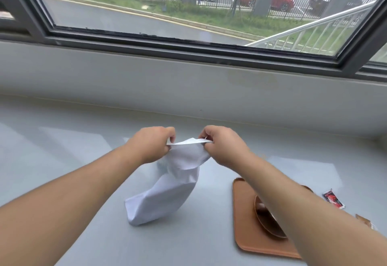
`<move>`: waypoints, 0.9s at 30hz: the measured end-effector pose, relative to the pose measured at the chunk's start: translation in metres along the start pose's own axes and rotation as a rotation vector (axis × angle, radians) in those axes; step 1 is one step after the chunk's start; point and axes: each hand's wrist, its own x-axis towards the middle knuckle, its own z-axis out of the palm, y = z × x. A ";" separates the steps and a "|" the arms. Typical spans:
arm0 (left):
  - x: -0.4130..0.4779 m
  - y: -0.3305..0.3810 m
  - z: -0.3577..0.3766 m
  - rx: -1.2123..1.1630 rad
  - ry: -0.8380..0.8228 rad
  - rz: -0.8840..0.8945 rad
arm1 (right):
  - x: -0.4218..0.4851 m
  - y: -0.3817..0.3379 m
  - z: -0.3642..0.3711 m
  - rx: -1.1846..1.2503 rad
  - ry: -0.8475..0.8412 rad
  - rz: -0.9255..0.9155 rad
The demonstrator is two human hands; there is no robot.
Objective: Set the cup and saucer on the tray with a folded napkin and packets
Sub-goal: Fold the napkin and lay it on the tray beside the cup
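- Left hand (151, 144): raised above the tabletop (62, 140), fingers pinched together on the left end of the napkin's upper edge.
- Right hand (223, 143): raised at the same height, just beside the left hand, fingers pinched together on the right end of that same edge.
- Napkin (167, 188): white cloth, held up by both hands and hanging down between the forearms; it is loosely bunched, and its lower end reaches down to the tabletop left of the tray. Whether that end rests on the surface or hangs just clear of it cannot be told.
- Tray (244, 213): brown, rectangular with rounded corners, flat on the tabletop at lower right, partly covered by the right forearm.
- Saucer (266, 221): brown, on the tray, largely hidden behind the right forearm. A cup cannot be made out with certainty behind the arm.
- Red packet (333, 199): lies on the tabletop to the right of the tray, apart from it.
- Brown packet (363, 220): lies on the tabletop nearer the right edge of view, below the red packet, partly hidden by the forearm.
- Window (188, 4): runs behind the tabletop above a pale sill wall; road, grass, fence and parked cars are visible outside.
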 end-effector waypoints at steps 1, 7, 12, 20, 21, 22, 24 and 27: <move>-0.001 -0.005 -0.002 0.002 0.006 -0.019 | 0.003 -0.001 -0.008 -0.073 -0.014 -0.031; -0.005 -0.022 -0.019 0.040 0.121 -0.112 | 0.016 -0.002 -0.042 -0.235 0.019 -0.138; 0.001 -0.042 -0.042 -0.022 0.209 -0.166 | 0.035 -0.029 -0.063 -0.099 0.152 -0.213; 0.000 -0.071 -0.032 -0.024 0.133 -0.221 | 0.046 -0.041 -0.072 -0.053 0.183 -0.235; -0.002 -0.072 -0.029 -0.042 0.140 -0.239 | 0.046 -0.041 -0.074 -0.031 0.183 -0.237; -0.003 -0.072 -0.026 -0.071 0.151 -0.261 | 0.047 -0.041 -0.075 -0.020 0.185 -0.238; -0.004 -0.074 -0.024 -0.126 0.179 -0.297 | 0.049 -0.040 -0.080 -0.048 0.189 -0.227; -0.001 -0.077 -0.030 -0.151 0.231 -0.303 | 0.053 -0.030 -0.087 -0.181 0.166 -0.169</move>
